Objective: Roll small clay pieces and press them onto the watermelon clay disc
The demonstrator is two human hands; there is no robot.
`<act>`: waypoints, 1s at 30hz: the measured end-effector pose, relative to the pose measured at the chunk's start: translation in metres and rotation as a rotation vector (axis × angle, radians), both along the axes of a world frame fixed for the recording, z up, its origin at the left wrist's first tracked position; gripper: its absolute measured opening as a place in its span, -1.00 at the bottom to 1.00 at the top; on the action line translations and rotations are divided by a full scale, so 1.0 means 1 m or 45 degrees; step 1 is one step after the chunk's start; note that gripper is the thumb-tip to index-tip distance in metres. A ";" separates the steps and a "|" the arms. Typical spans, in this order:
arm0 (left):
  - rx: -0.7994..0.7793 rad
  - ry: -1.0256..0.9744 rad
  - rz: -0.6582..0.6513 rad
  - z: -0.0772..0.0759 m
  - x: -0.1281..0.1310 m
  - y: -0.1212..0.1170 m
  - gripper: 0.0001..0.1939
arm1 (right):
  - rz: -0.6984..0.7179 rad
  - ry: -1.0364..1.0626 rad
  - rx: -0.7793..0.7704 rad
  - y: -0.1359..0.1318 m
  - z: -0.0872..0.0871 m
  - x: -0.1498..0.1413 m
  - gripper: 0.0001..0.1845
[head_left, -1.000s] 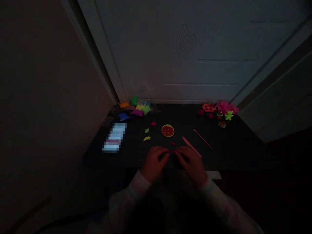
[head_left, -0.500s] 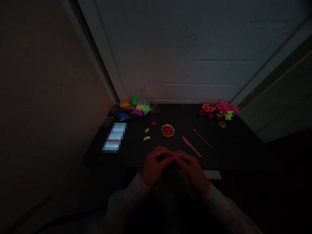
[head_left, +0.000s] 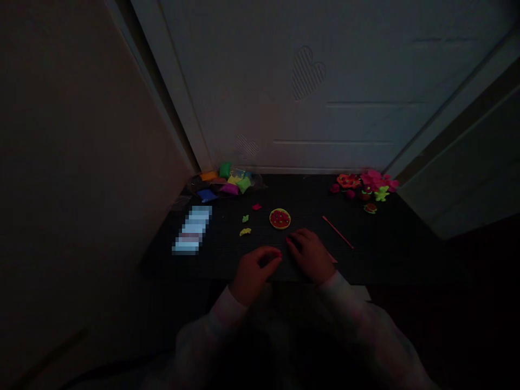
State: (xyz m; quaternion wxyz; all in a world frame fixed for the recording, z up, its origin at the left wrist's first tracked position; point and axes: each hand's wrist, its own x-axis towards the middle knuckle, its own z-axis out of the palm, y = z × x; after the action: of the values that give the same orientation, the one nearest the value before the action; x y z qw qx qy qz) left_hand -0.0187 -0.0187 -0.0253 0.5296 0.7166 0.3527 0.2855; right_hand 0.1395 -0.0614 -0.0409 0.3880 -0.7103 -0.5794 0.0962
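Note:
In the dim light my left hand (head_left: 252, 273) is over the front of the dark table, thumb and fingertips pinched on a small pinkish-red bit of clay that barely shows. My right hand (head_left: 312, 255) is lowered to the tabletop, its fingers closed at a small red clay piece (head_left: 287, 240). Just beyond that hand lies a round clay pizza (head_left: 280, 219) with a yellow rim and red top. Under the right hand a pink plastic knife (head_left: 332, 258) is mostly hidden; only its end shows.
Left of the pizza lie small red (head_left: 256, 207), green (head_left: 245, 219) and yellow (head_left: 245, 232) clay pieces. A pink modelling stick (head_left: 338, 232) is at right. Clay packets (head_left: 229, 188) lie back left, a blurred bright rectangle (head_left: 192, 230) nearer. Finished clay figures (head_left: 374, 179) stand back right.
My hands, joined over a pink bit before, have parted. The right one moved forward to the small red piece on the table and now covers most of the knife; the left stayed near.

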 end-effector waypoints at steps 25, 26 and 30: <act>0.646 0.136 0.069 0.027 -0.002 -0.011 -0.88 | 0.123 0.925 -0.045 -0.031 0.039 -0.029 -0.85; 0.645 0.143 0.072 0.027 -0.002 -0.011 -0.87 | 0.121 0.912 -0.040 -0.032 0.039 -0.029 -0.86; 0.669 0.156 0.080 0.028 -0.002 -0.012 -0.88 | 0.108 0.780 -0.016 -0.034 0.041 -0.031 -0.84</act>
State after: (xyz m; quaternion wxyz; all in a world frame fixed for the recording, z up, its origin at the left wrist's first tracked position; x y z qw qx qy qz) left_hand -0.0207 -0.0304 0.0028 0.2941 0.8342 0.3199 0.3396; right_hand 0.1089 -0.0953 -0.0003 0.5359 -0.6258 -0.4639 0.3255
